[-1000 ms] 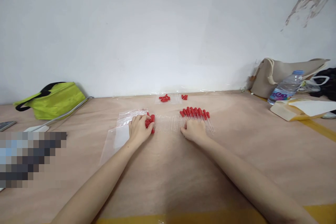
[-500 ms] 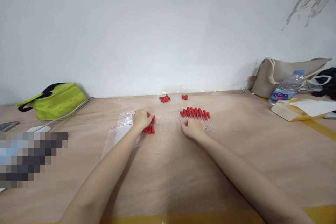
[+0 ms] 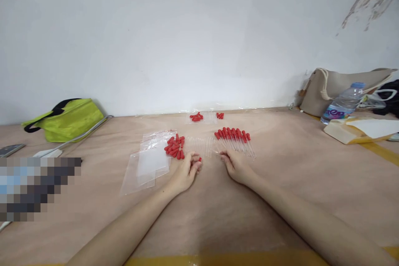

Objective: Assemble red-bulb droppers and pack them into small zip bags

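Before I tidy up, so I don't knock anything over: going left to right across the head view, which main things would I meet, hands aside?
Lime-green bag → clear zip bags → loose pile of red rubber bulbs → row of clear tubes → red-bulbed droppers → blue-capped water bottle.

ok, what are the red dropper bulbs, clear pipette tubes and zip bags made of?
Red dropper bulbs: probably rubber or soft plastic, fairly matte; opaque, even colour, rounded ends.
Clear pipette tubes: glass or rigid plastic, can't tell which; smooth-looking, see-through, with thin pale edges.
Zip bags: likely thin plastic film, smooth; translucent, with overlapping edges showing through.
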`<state>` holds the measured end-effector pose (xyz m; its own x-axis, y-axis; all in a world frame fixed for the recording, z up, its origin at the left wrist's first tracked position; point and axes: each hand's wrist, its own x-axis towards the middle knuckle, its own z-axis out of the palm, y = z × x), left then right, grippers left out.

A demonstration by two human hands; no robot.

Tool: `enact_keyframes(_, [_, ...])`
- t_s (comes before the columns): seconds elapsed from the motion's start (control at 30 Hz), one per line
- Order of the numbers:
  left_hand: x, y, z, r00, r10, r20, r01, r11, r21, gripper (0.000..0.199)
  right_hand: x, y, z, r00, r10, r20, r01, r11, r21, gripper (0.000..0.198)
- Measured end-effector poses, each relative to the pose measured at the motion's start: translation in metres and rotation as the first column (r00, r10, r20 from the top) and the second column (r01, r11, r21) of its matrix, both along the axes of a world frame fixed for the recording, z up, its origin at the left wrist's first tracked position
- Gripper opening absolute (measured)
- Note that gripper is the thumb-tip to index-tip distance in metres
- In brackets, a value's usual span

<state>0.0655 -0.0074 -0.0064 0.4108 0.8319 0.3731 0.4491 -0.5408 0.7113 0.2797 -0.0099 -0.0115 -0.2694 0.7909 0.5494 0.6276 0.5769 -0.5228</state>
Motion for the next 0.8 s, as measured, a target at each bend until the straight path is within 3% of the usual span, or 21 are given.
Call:
enact_keyframes(0.13, [0.0015,-0.0026,0.0032,0.991,-0.024,-0.134,0.036,0.995,0.093,0.014,-0.0058,-0.0082,-0.0046,0.995,0.082,0.065,-0.083,0.996,0.016,0.015])
enact_keyframes(0.27, [0.0003,-0.0021,0.0084,0.987,-0.006,-0.162,0.025,0.993,0.114,0.015,-0.0072,-0.0096,-0.0035,0.993,0.079,0.092,-0.08,0.997,0.008,0.015])
enact_keyframes(0.57, [-0.0008,-0.0013,0.0033,0.988,0.021,-0.153,-0.008,0.996,0.089,0.014,-0.0047,-0.0084,-0.0065,0.985,0.081,0.151,-0.084,0.996,0.013,0.014])
enact_keyframes(0.8, [-0.0027,0.0025,-0.0002,0.998,-0.035,-0.044,0.038,0.998,0.059,0.015,-0.0041,-0.007,-0.0051,0.986,0.119,0.116,-0.116,0.993,-0.028,0.019])
